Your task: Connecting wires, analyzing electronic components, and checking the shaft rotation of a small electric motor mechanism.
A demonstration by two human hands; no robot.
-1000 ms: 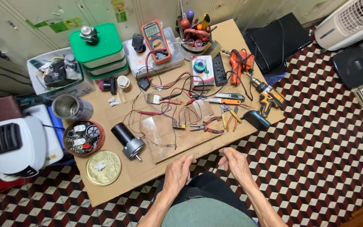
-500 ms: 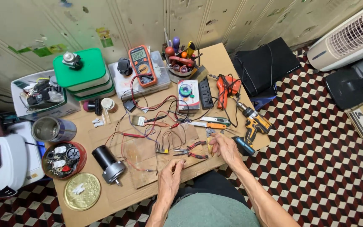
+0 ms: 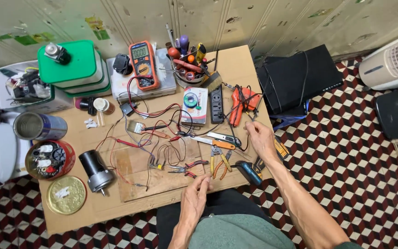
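Entry, bench work, both hands bare. Right hand (image 3: 260,139): fingers loosely curled and holding nothing, tips touching the tangle of thin black wires (image 3: 242,121) at the right edge of the pale wooden surface (image 3: 236,64); half a second ago this hand lay lower, by the dark blue-handled tool (image 3: 248,172), and it has since gone up and outward toward the orange-handled crimping pliers (image 3: 241,102). Left hand (image 3: 193,198): fingers narrow and relaxed, empty, tips resting on the near edge of the thin plywood board (image 3: 160,177), just below the small red-handled pliers (image 3: 187,167); it has barely shifted. Judged from that, the reach is now for the wiring on the right while the left steadies the board. Between the hands: yellow-handled cutters (image 3: 219,159) and an orange utility knife (image 3: 218,139). On the board: looped red and black leads (image 3: 162,152). Further out, left: black and silver cylindrical motor (image 3: 96,171), round gold tin lid (image 3: 66,194), red tin of small parts (image 3: 50,159), open steel can (image 3: 38,127). Far edge: orange multimeter (image 3: 143,64), black power strip (image 3: 217,102), cup of screwdrivers (image 3: 187,62), stacked green-lidded boxes (image 3: 74,67). Floor: checkered tiles (image 3: 355,184).
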